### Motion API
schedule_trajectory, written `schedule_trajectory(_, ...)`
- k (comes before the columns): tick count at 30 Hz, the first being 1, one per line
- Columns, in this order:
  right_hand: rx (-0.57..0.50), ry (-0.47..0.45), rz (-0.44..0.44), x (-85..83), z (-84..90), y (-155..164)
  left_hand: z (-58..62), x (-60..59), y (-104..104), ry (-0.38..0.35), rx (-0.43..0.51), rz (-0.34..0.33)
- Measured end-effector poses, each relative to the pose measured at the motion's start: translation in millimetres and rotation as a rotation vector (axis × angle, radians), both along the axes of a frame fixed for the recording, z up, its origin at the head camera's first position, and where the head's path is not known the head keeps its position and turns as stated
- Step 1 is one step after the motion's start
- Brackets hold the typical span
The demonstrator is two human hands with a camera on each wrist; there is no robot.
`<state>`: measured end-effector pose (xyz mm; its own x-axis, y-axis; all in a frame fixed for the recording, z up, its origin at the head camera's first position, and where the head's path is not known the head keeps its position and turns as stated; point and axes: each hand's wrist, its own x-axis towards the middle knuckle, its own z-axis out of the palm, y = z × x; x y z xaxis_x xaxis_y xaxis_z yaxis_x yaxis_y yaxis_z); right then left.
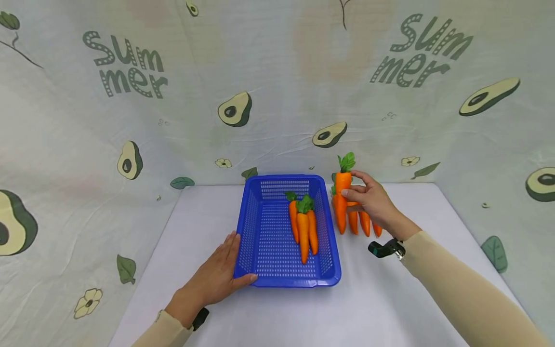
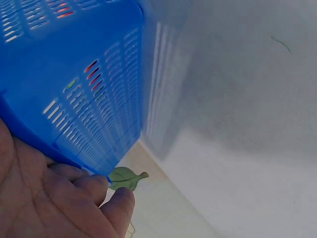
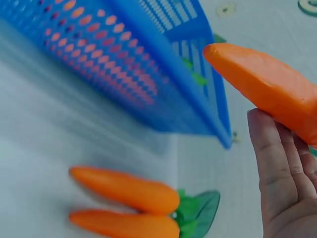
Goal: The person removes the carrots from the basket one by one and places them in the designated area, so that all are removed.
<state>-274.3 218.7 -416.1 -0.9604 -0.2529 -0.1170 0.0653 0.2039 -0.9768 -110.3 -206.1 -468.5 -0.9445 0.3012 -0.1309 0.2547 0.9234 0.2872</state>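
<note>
The right hand [image 1: 373,200] pinches an orange plastic carrot with a green leafy top [image 1: 342,197] between thumb and fingers, holding it upright, leaves uppermost, just above the white bench [image 1: 390,299] and just beside the right wall of the blue perforated plastic basket [image 1: 260,226]. In the right wrist view the carrot's orange body lies across the fingertips [image 3: 272,148], its blunt end pointing toward the basket's corner.

The left hand [image 1: 218,277] lies flat, fingers straight, against the basket's near left corner; the thumb touches the front rim and the fingers rest along the left wall. It grips nothing. The left wrist view shows the fingers [image 2: 116,201] under the slotted blue wall.

Three more orange carrots with green tops [image 1: 303,226] lie side by side inside the basket, toward its right half, tips pointing to the near edge. A further group of loose orange carrots [image 1: 364,222] lies on the bench behind and under the right hand, partly hidden by it; their number cannot be told for sure. Two of them show in the right wrist view, lying parallel with leaves touching.

The cloth backdrop [image 1: 277,96] behind the bench bears the printed word "Summer", split over two lines, once at the left and once at the right, among pictures of halved avocados, small flowers and leaves. A black band sits on each wrist.
</note>
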Motion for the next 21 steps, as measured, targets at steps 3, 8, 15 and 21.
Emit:
schedule_trajectory(3, 0.034, -0.002, -0.006, -2.4, -2.4, 11, -1.3, 0.9, -1, 0.013, 0.005, 0.002)
schedule_trajectory(8, 0.101, -0.008, -0.030, -5.6, -5.6, 31, -1.8, 1.4, -1, 0.020, 0.007, -0.004)
schedule_trajectory(15, 0.171, 0.002, -0.067, -11.6, -10.2, 59, -1.8, 2.2, -1, 0.029, -0.016, -0.014)
schedule_trajectory(21, 0.234, 0.005, -0.096, -15.2, -13.1, 81, -0.9, 1.7, -1, 0.046, -0.033, -0.023)
